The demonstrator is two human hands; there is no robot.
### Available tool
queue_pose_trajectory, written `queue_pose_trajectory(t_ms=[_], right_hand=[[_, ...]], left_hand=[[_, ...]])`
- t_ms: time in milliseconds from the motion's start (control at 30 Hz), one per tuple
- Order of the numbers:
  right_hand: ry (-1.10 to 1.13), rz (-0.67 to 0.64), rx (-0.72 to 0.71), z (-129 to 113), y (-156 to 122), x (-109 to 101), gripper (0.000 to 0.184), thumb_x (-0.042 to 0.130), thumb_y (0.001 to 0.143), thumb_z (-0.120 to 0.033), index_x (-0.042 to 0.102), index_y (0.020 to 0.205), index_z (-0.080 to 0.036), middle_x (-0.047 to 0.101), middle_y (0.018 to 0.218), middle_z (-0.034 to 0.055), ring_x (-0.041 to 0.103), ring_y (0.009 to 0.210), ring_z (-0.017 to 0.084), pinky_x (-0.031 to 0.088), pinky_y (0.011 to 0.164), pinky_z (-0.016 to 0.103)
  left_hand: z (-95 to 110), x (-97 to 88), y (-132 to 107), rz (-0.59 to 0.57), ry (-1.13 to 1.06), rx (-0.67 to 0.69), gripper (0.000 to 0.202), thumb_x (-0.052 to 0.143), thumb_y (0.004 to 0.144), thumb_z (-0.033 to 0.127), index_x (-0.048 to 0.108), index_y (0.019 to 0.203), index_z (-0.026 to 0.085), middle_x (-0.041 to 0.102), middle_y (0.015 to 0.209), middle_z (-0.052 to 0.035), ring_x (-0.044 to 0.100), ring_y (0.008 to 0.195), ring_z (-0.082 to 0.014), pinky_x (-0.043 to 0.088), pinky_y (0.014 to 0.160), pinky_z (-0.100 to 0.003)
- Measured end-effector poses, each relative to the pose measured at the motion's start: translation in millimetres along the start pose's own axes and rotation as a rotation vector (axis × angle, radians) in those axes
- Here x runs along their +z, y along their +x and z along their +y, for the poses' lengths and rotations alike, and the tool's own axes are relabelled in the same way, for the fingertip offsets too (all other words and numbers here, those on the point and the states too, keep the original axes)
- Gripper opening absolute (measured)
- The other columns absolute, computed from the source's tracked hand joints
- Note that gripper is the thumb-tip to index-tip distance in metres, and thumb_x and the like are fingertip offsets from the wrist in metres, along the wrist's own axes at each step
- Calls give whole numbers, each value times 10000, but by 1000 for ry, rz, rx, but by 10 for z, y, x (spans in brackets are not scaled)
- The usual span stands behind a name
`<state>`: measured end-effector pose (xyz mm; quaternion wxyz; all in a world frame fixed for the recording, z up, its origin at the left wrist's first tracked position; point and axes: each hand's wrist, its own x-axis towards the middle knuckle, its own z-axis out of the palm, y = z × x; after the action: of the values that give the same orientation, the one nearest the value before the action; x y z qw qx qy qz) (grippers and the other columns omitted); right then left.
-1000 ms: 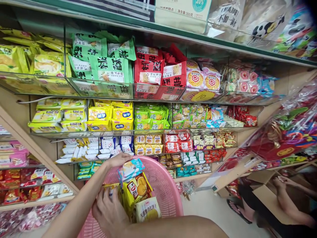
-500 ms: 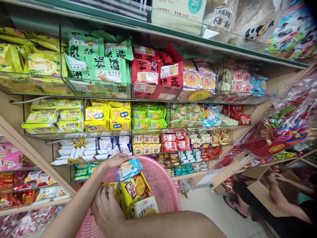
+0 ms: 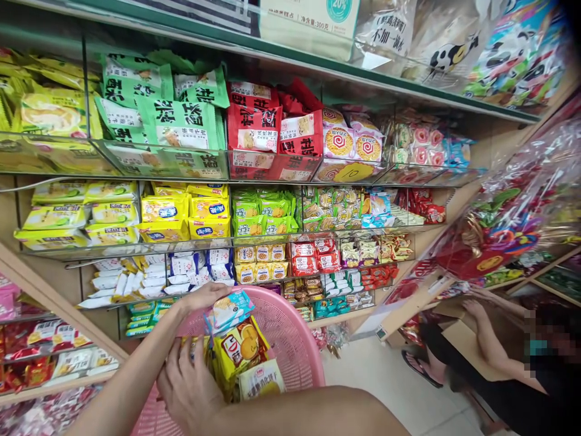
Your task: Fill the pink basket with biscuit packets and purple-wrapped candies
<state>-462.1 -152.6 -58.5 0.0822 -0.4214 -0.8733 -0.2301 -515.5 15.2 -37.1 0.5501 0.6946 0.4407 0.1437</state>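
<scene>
A pink plastic basket [image 3: 299,339] sits low in front of me with several biscuit packets in it. My left hand [image 3: 206,298] reaches across to its far rim, fingers curled over the edge beside a light blue packet [image 3: 230,310]. My right hand [image 3: 189,384] is inside the basket on the left, its bent fingers over a gold-yellow biscuit packet [image 3: 200,348], mostly covered. Right of those fingers are a yellow packet with round biscuits pictured [image 3: 242,345] and a cream-coloured biscuit packet [image 3: 262,381]. My right forearm hides the basket's near side.
Shelves hold green snack bags [image 3: 181,124], red snack bags [image 3: 254,127], yellow packets [image 3: 163,209] and small cookie packets [image 3: 261,263], behind clear fronts. Clear-wrapped goods [image 3: 494,236] jut out at right. Beyond, a person [image 3: 481,345] sits by a cardboard box [image 3: 463,348].
The view has turned slightly right, so shelves and basket appear further left. Both my hands keep their places at the basket. The other person's arms have shifted over the cardboard box.
</scene>
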Motion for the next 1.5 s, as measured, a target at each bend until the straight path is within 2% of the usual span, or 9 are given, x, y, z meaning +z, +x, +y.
queue_pose_trajectory(t_ms=[200,300,567,767,933,1067,1167,1500], right_hand=[[-16,34,-1,-48,-64,-9,402,198,908,-185,384,1259,-119,412,1280,147,391,1188,288,79,1023,601],[-19,26,-15,-71,-86,-6,414,184,907,-172,381,1270,-146,398,1301,144,361,1218,297,0,1012,635],[-32,-2,-23,-108,-78,36,422,178,917,-206,345,1295,-124,398,1300,159,350,1224,302,-60,1002,661],[8,-1,-7,-25,-36,64,415,191,916,-234,355,1270,-90,397,1291,192,368,1211,306,-45,1017,640],[72,-6,30,34,-15,114,461,211,913,-336,302,1296,-94,367,1311,202,377,1204,310,-10,1038,608],[94,-18,37,65,-43,106,407,211,912,-227,299,1292,-111,383,1304,189,404,1189,273,78,1043,590],[105,5,35,89,-70,77,388,207,909,-200,326,1271,-126,395,1298,173,403,1191,271,105,1045,571],[166,6,41,21,-107,107,428,219,913,-285,260,1318,-153,318,1357,174,331,1242,302,72,1046,565]], left_hand=[[15,11,-46,-18,-6,-30,543,560,590,667,620,723,145,618,695,-16,511,655,-153,398,635,-249],[11,2,-65,-17,-21,-48,556,567,596,656,628,785,137,633,748,-32,520,680,-163,405,649,-259],[16,-2,-108,-13,-3,-30,548,536,621,664,626,756,140,635,730,-25,531,666,-160,411,646,-253],[21,-1,-118,-15,8,-37,570,522,632,670,622,801,135,637,775,-36,542,701,-170,413,670,-257],[-57,-27,-71,-13,47,-37,556,513,642,668,634,790,146,649,790,-39,552,748,-195,412,699,-266],[-94,-30,-69,-14,40,-66,553,533,624,662,638,803,149,654,793,-40,549,754,-199,410,694,-270],[-103,-22,-82,-12,3,-80,543,542,614,661,631,774,150,648,752,-32,544,724,-188,409,688,-274],[-115,-9,-94,16,-31,-88,537,553,606,662,618,750,149,626,715,-14,529,689,-164,398,673,-261]])
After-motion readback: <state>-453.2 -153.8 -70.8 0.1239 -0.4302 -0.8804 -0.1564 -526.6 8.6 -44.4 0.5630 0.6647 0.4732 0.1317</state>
